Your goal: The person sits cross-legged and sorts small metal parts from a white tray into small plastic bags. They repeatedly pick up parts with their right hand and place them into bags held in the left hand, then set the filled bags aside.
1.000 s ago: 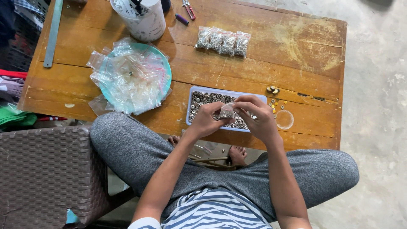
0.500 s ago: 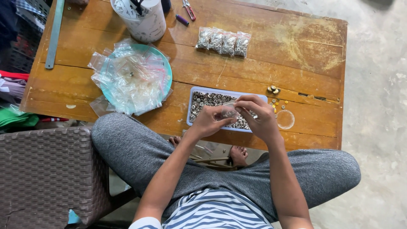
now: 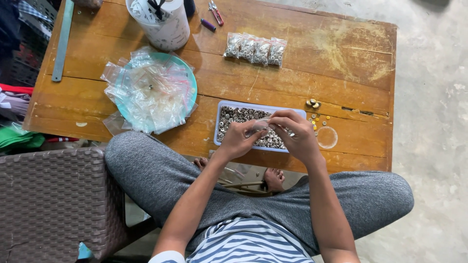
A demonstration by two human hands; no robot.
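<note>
Both hands, left hand (image 3: 240,140) and right hand (image 3: 294,135), pinching small clear bag (image 3: 259,126) over grey tray (image 3: 220,117) of metal rings. Four filled bags (image 3: 255,49) beyond; empty bags heaped on teal plate (image 3: 191,77) left.

Worn wooden desk (image 3: 341,53), scratched and stained; grey concrete floor (image 3: 434,122); brown woven chair (image 3: 48,199) at left; even daylight.

left hand (image 3: 239,140) + right hand (image 3: 296,134): pinching small clear bag (image 3: 259,125) | over tray (image 3: 219,127)
</note>
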